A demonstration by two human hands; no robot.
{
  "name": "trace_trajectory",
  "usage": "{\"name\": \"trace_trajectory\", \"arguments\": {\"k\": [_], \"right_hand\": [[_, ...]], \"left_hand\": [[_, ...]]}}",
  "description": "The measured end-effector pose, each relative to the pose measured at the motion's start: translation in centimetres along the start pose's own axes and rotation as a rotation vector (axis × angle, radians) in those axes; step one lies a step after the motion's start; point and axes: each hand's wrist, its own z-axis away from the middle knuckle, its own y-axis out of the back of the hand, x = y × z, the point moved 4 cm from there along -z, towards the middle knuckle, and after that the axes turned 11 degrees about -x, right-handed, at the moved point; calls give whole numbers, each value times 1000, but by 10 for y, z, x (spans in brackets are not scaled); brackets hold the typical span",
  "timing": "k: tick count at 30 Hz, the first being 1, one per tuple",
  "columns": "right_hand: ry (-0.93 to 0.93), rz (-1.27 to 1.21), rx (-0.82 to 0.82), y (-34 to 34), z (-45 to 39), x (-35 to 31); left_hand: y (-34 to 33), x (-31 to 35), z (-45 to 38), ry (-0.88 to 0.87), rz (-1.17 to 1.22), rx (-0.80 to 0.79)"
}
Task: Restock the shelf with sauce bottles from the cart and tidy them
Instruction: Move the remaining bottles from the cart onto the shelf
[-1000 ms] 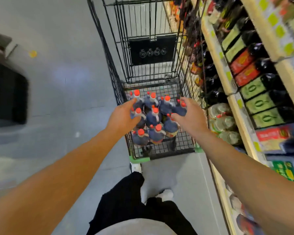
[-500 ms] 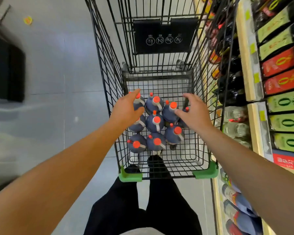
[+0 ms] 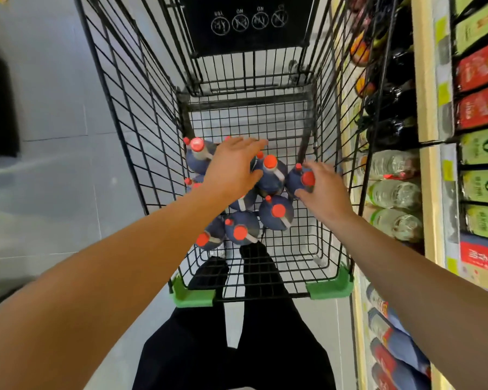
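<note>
Several dark blue sauce bottles with red caps stand clustered in the near half of a black wire cart. My left hand reaches over the middle of the cluster with fingers stretched forward, lying on the bottle tops and covering some of them. My right hand curls round the neck of the rightmost sauce bottle, whose red cap shows between thumb and fingers. The shelf runs along the right side of the cart.
The shelf holds green and red boxed bottles, dark bottles and clear bottles; lower down lie blue-labelled bottles. Green bumpers mark the cart's near corners. My legs stand behind it. Grey floor lies to the left.
The view has moved closer over the cart. My left hand slid forward and right across the bottle tops. My right hand closed round the rightmost bottle's neck.
</note>
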Motion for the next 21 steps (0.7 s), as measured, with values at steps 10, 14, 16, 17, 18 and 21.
{"name": "trace_trajectory", "arguments": {"k": [10, 14, 16, 17, 18, 21], "right_hand": [[39, 7, 50, -4, -19, -13], [-15, 33, 34, -4, -21, -2], [-44, 25, 22, -7, -17, 9], [-56, 17, 16, -8, -16, 13], [-67, 14, 12, -9, -14, 16], [-80, -6, 31, -13, -16, 21]], "left_hand": [[5, -42, -5, 190, -210, 50], [-4, -26, -12, 88, -213, -53], [-12, -7, -22, 8, -225, -108], [-17, 1, -28, -30, -241, -138], [-22, 9, -33, -55, -262, -169], [-33, 17, -47, -59, -313, -240]]}}
